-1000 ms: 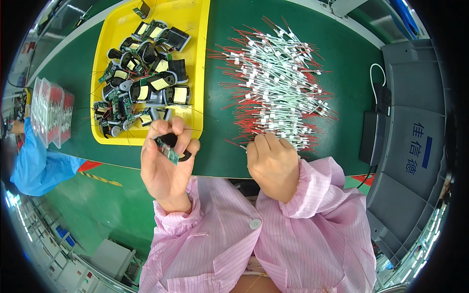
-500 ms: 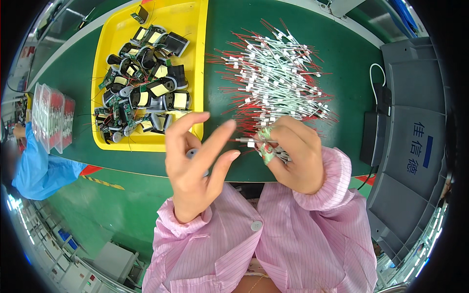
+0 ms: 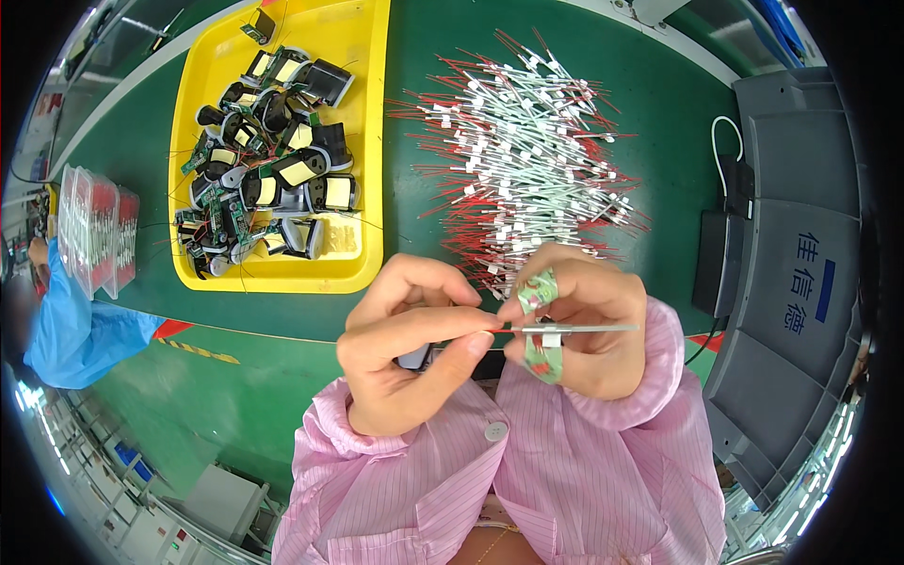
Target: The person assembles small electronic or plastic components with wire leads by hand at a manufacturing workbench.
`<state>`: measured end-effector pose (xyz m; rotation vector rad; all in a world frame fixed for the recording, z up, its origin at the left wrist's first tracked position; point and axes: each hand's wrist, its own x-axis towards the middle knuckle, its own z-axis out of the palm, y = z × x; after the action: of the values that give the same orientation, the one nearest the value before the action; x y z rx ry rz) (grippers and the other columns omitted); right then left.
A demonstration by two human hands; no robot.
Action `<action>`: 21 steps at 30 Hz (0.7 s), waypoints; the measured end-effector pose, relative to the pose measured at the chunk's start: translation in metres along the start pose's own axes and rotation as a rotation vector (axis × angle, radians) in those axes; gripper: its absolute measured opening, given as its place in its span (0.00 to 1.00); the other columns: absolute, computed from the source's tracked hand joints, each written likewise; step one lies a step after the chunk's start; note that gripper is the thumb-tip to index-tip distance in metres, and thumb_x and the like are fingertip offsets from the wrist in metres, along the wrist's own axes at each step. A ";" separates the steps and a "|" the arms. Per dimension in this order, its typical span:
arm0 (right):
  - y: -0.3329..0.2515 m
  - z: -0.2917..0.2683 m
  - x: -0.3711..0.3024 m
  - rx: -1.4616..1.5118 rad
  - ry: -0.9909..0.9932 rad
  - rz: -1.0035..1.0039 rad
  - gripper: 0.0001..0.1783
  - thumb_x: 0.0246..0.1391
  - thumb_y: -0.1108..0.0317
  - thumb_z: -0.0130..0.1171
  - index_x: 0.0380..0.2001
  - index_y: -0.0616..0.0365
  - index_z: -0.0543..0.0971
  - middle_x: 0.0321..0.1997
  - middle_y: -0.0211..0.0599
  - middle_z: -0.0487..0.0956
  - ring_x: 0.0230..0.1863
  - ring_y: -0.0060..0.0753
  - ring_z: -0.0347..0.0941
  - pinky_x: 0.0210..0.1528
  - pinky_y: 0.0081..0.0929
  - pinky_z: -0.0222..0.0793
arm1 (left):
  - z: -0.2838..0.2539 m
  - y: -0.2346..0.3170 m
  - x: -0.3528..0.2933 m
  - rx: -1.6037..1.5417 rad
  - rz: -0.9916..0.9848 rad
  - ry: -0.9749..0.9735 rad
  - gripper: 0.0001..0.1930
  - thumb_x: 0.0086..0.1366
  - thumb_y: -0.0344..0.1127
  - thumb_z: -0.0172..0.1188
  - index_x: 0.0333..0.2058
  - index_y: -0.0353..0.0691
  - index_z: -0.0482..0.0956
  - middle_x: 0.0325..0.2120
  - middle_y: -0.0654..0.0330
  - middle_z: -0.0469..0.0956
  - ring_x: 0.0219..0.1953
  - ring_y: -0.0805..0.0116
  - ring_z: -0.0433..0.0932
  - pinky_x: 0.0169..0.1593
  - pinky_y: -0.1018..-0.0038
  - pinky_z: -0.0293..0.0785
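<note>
My left hand [image 3: 400, 348] and my right hand [image 3: 598, 325] meet in front of my chest, at the table's near edge. Between them a thin wire lead [image 3: 603, 329] lies level, with a grey-white sleeve, a small white tag and a red end. My left thumb and forefinger pinch the red end. My right fingers, with green patterned tape on the thumb and a finger, grip it close by. Tucked in my left palm is a greyish rounded part [image 3: 414, 358], mostly hidden. Just beyond my hands spreads a pile of similar wire leads [image 3: 527, 151].
A yellow tray [image 3: 372, 188] at the left holds several black housings with green circuit boards and wires. Clear plastic boxes [image 3: 94, 231] stand farther left, near a person in a blue sleeve [image 3: 71, 325]. A grey plastic crate [image 3: 800, 264] and a black box [image 3: 720, 268] are at the right.
My left fingers, spread apart before, have closed on the lead's red end. Both hands have come together and a little nearer to me, and more of the lead shows.
</note>
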<state>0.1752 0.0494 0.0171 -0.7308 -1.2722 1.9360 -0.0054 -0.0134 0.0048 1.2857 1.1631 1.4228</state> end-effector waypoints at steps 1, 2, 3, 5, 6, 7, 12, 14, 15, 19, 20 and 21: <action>0.000 0.000 0.001 -0.157 -0.017 -0.090 0.20 0.36 0.85 0.65 0.38 0.63 0.79 0.33 0.35 0.77 0.32 0.24 0.73 0.32 0.20 0.67 | 0.002 0.001 0.000 -0.015 -0.017 0.002 0.07 0.53 0.20 0.63 0.33 0.31 0.84 0.37 0.53 0.73 0.29 0.73 0.73 0.32 0.80 0.69; -0.001 0.000 0.001 -0.313 -0.036 -0.181 0.16 0.35 0.85 0.63 0.33 0.64 0.81 0.32 0.36 0.77 0.31 0.25 0.73 0.31 0.20 0.67 | 0.003 0.001 -0.001 -0.030 -0.034 0.003 0.07 0.53 0.20 0.63 0.33 0.31 0.84 0.37 0.53 0.73 0.29 0.73 0.73 0.32 0.80 0.69; -0.005 0.004 0.000 -0.323 0.031 -0.126 0.10 0.34 0.84 0.60 0.25 0.64 0.80 0.29 0.38 0.78 0.30 0.26 0.73 0.30 0.21 0.66 | 0.002 0.001 -0.001 -0.032 -0.036 0.000 0.07 0.53 0.20 0.63 0.33 0.31 0.84 0.37 0.53 0.73 0.29 0.73 0.73 0.32 0.80 0.69; -0.007 0.004 0.000 -0.353 0.035 -0.122 0.09 0.36 0.84 0.61 0.26 0.64 0.80 0.29 0.38 0.77 0.30 0.26 0.73 0.29 0.21 0.66 | -0.002 0.000 -0.001 -0.008 -0.042 -0.005 0.08 0.51 0.19 0.64 0.32 0.31 0.83 0.36 0.53 0.73 0.28 0.72 0.73 0.32 0.79 0.69; -0.007 0.003 0.000 -0.379 0.030 -0.120 0.08 0.38 0.83 0.61 0.26 0.63 0.79 0.29 0.38 0.77 0.30 0.26 0.73 0.29 0.22 0.66 | -0.005 0.000 -0.001 -0.007 -0.043 -0.005 0.08 0.51 0.19 0.64 0.32 0.31 0.83 0.36 0.53 0.73 0.28 0.72 0.73 0.32 0.79 0.69; -0.004 0.001 -0.001 -0.378 0.028 -0.120 0.08 0.38 0.83 0.61 0.26 0.63 0.79 0.29 0.38 0.77 0.30 0.26 0.73 0.29 0.22 0.66 | -0.008 -0.001 -0.001 -0.011 -0.058 -0.047 0.11 0.51 0.18 0.62 0.35 0.31 0.81 0.37 0.53 0.73 0.31 0.71 0.73 0.35 0.77 0.69; 0.009 -0.006 -0.003 0.358 0.046 0.027 0.06 0.51 0.77 0.61 0.33 0.63 0.76 0.32 0.37 0.77 0.30 0.26 0.74 0.32 0.24 0.70 | -0.010 -0.016 -0.003 -0.163 -0.176 -0.110 0.24 0.49 0.15 0.55 0.48 0.34 0.70 0.44 0.51 0.69 0.42 0.68 0.72 0.45 0.75 0.68; 0.016 -0.004 -0.001 0.343 0.007 0.012 0.07 0.52 0.79 0.59 0.36 0.65 0.75 0.34 0.38 0.77 0.33 0.27 0.74 0.36 0.27 0.73 | -0.012 -0.026 -0.005 -0.091 -0.095 -0.169 0.31 0.50 0.14 0.49 0.55 0.37 0.58 0.49 0.51 0.64 0.49 0.65 0.70 0.52 0.71 0.67; 0.020 -0.002 0.001 0.304 0.042 -0.005 0.06 0.53 0.80 0.58 0.36 0.66 0.76 0.34 0.39 0.77 0.35 0.28 0.75 0.39 0.28 0.74 | -0.009 -0.025 -0.006 -0.168 -0.153 -0.128 0.32 0.55 0.13 0.48 0.59 0.38 0.53 0.51 0.49 0.63 0.51 0.60 0.71 0.53 0.68 0.71; 0.018 0.001 0.004 0.224 0.174 -0.037 0.07 0.52 0.82 0.58 0.36 0.67 0.77 0.37 0.42 0.77 0.41 0.32 0.76 0.48 0.32 0.75 | -0.003 -0.024 -0.008 -0.439 -0.321 -0.051 0.29 0.64 0.18 0.50 0.61 0.38 0.52 0.58 0.44 0.61 0.55 0.55 0.71 0.44 0.73 0.78; 0.018 0.001 0.004 0.196 0.232 -0.092 0.07 0.51 0.82 0.58 0.36 0.67 0.78 0.39 0.43 0.77 0.41 0.32 0.76 0.49 0.32 0.74 | -0.003 -0.024 -0.008 -0.440 -0.322 -0.053 0.29 0.64 0.18 0.50 0.61 0.38 0.52 0.58 0.44 0.61 0.55 0.55 0.71 0.44 0.73 0.78; 0.017 -0.002 0.005 0.166 0.235 -0.095 0.10 0.49 0.84 0.58 0.36 0.65 0.78 0.41 0.43 0.77 0.41 0.32 0.76 0.47 0.30 0.74 | -0.003 -0.024 -0.008 -0.397 -0.292 -0.064 0.27 0.63 0.18 0.52 0.60 0.34 0.56 0.58 0.43 0.62 0.55 0.55 0.71 0.46 0.71 0.77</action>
<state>0.1694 0.0499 0.0007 -0.7732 -0.9741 1.7946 -0.0074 -0.0174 -0.0203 0.8411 0.9233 1.3030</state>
